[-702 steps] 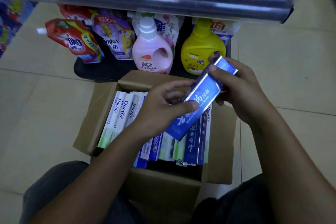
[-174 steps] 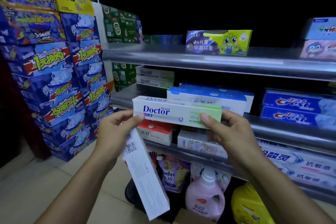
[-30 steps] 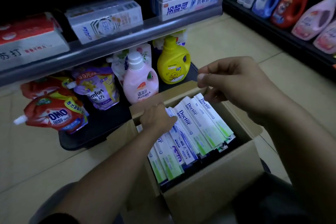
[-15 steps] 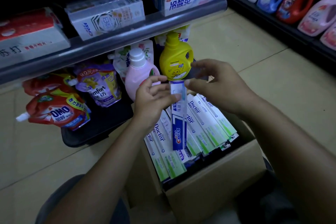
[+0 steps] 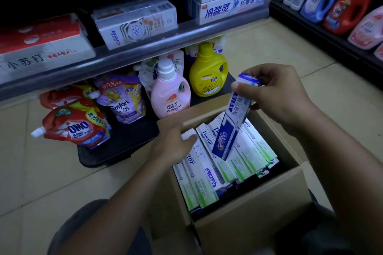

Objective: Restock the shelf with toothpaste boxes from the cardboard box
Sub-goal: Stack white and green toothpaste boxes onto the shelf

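Pale tiled floor (image 5: pixel 31 182) is stretching along a dim shop aisle, and a grey metal shelf (image 5: pixel 145 47) is running across the top of the view, carrying stacked white-and-blue toothpaste packs (image 5: pixel 232 8). Below it an open brown cardboard box (image 5: pixel 248 223) is sitting in front of the person, packed with white-and-green Doctor toothpaste boxes (image 5: pixel 246 151) leaning in rows.

The right hand (image 5: pixel 277 93) is pinching the top end of 1 blue-and-white Crest toothpaste box (image 5: pixel 230 128) between thumb and fingers. It is holding the box tilted, lower end hanging just above the packed rows, so the box is out of the cardboard box but nowhere near the shelf yet.

The left hand (image 5: pixel 172 143) is reaching into the left side, fingers bent over the ends of the Doctor boxes. Whether it is gripping 1, I cannot tell.

As I am judging it, the pinch on only 1 end is leaving the long box free to swing. A quick lift could be making it slip back down or clip the shelf lip. Pulling from a tight row with the left hand could also be dragging neighbouring boxes out.
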